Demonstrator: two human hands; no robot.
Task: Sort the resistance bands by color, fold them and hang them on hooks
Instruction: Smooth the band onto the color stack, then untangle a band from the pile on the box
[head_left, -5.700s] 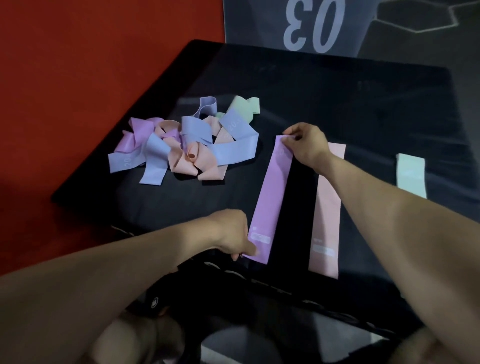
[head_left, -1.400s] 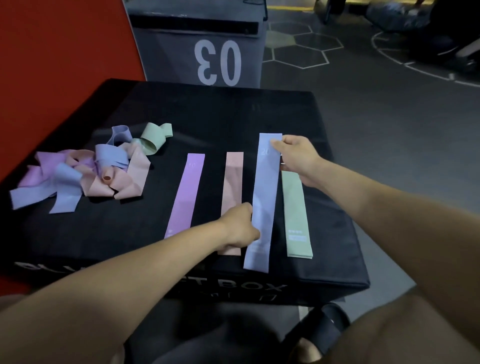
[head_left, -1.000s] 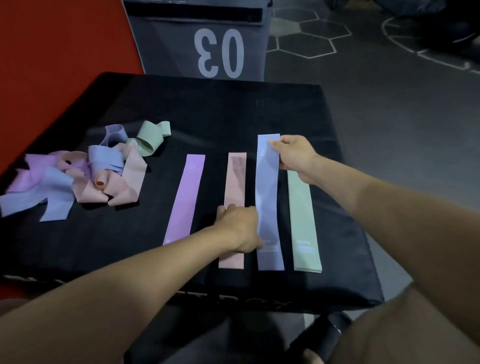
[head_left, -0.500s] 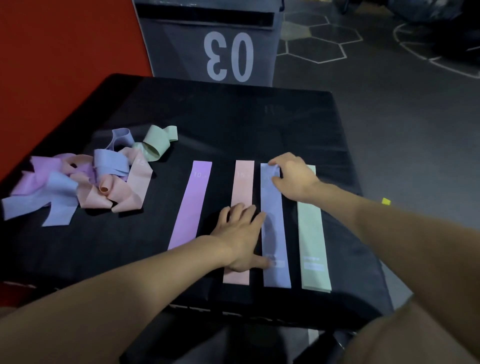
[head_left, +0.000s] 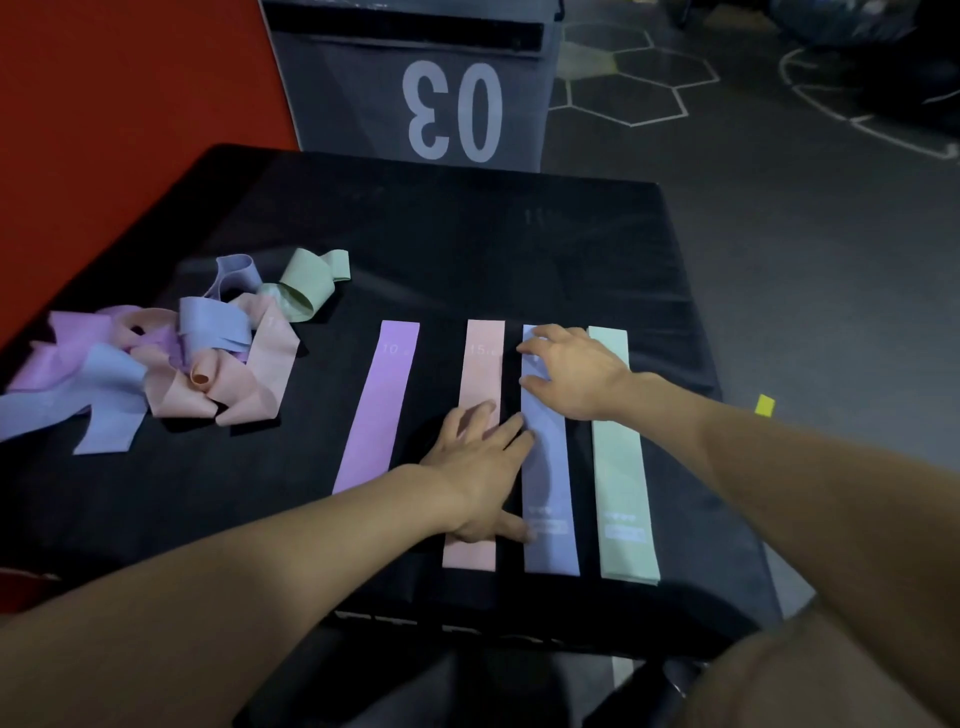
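**Four bands laid flat, a tangle left to sort**

Four resistance bands lie side by side as straight strips on the black box (head_left: 571, 249): a purple band (head_left: 378, 405), a pink band (head_left: 483, 353), a blue band (head_left: 550, 467) and a green band (head_left: 621, 467), each apart from its neighbour by a narrow dark gap. The left hand (head_left: 480, 467) lies flat with straight, spread fingers, its palm on the pink band and its thumb and forefinger reaching onto the blue one. The right hand (head_left: 576, 371) presses the far end of the blue band with loosely spread fingers; neither hand grips anything.

These bands look thin, light and limp, with a rubbery matt face that probably clings a little to the box top instead of sliding freely. They should fold without resistance but spring or curl when let go, so I would take each by its two short ends, pinching both layers together.

Each strip is pastel, with a pale number near its far end and a small pale label near the near end. At the left, the unsorted pile (head_left: 156, 364) holds twisted loops of the same four colours. No hooks are in view.
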